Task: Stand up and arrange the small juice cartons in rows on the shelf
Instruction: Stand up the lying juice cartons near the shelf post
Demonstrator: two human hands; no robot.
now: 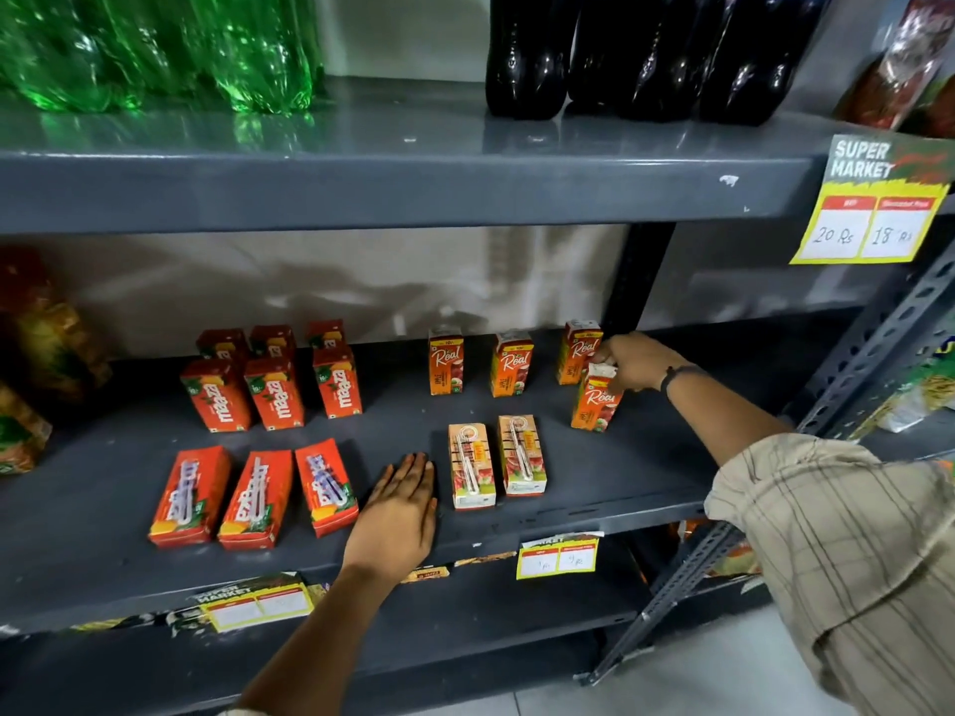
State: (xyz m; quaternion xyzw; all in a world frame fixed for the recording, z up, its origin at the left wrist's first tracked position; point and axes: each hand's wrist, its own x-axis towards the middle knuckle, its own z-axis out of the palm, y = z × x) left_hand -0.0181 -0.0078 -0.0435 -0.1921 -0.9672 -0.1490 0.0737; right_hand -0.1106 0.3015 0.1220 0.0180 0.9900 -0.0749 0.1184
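The right hand (633,361) pinches the folded top of an orange Real carton (594,400), upright near the shelf's (594,509) right end, just before the back row's three standing Real cartons (511,364). The left hand (400,501) lies flat, fingers together, palm down on the shelf near its front edge, holding nothing. Just right of it two Real cartons lie face down (496,465), straws up. To its left three red Maaza cartons lie flat (253,498); behind them more Maaza cartons stand (274,392) in two rows.
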